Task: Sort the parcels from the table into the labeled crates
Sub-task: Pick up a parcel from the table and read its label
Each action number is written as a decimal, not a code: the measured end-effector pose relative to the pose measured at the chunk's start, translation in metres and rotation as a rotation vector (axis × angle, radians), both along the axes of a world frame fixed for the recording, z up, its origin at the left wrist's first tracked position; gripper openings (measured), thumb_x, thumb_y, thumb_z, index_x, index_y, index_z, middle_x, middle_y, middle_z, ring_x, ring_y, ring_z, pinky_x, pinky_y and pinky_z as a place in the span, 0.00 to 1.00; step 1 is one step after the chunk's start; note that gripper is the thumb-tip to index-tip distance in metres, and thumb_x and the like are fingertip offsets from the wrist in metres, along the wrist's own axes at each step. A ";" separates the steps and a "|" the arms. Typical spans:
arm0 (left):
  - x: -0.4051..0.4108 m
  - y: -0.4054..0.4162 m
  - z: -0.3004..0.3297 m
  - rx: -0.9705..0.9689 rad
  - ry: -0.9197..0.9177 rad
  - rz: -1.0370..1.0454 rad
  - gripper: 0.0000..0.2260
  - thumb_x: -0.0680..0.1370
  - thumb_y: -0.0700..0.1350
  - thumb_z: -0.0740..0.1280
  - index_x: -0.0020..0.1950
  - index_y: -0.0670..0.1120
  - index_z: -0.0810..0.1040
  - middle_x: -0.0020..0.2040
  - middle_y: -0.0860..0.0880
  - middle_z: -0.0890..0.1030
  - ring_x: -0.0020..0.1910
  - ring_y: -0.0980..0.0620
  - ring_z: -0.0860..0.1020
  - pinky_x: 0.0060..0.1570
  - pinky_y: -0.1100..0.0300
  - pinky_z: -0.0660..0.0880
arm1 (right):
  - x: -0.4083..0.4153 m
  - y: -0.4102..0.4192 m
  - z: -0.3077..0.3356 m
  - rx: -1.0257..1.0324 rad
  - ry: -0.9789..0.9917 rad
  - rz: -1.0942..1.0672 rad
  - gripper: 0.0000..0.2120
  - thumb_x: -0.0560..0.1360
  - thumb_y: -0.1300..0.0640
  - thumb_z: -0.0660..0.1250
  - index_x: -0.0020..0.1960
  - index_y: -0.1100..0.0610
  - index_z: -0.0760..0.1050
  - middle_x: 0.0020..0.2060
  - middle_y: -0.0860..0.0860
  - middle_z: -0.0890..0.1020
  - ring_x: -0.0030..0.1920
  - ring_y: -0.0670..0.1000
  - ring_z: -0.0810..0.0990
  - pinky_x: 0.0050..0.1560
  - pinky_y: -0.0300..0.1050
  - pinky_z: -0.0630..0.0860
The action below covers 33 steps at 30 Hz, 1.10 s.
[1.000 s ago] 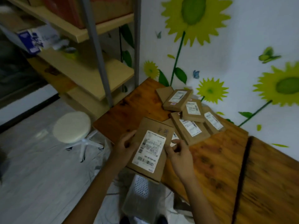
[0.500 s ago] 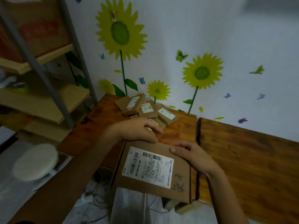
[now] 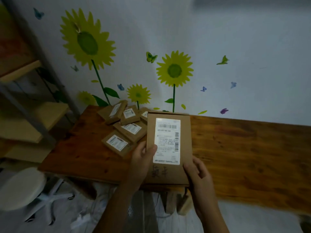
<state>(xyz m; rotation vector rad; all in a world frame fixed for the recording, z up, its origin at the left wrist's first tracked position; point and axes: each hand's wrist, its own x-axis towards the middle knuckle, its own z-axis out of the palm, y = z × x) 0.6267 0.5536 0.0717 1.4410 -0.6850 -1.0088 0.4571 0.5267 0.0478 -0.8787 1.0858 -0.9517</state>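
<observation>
I hold a flat brown cardboard parcel [image 3: 184, 148] upright in front of me, its white shipping label and handwritten marks facing me. My left hand [image 3: 143, 161] grips its left edge, thumb on the label. Its lower right corner sits in the grip of my right hand [image 3: 197, 174]. Behind it, several smaller labeled parcels [image 3: 129, 126] lie in a loose pile on the wooden table [image 3: 244, 148]. No crates are in view.
A metal and wood shelving unit [image 3: 30, 105] stands to the left of the table. A white round stool [image 3: 20, 187] sits on the floor at lower left. The wall behind the table carries sunflower stickers.
The parcel has turned from lying sideways to standing upright with its label toward me. My left hand moved from the top edge to the left side. The view swung right.
</observation>
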 end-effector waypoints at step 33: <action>-0.047 -0.005 0.093 -0.205 -0.079 -0.091 0.09 0.82 0.44 0.66 0.61 0.45 0.77 0.50 0.48 0.87 0.49 0.48 0.86 0.47 0.54 0.82 | -0.059 0.041 0.040 -0.226 -0.082 -0.032 0.23 0.67 0.50 0.70 0.61 0.49 0.77 0.48 0.50 0.88 0.48 0.54 0.87 0.41 0.46 0.85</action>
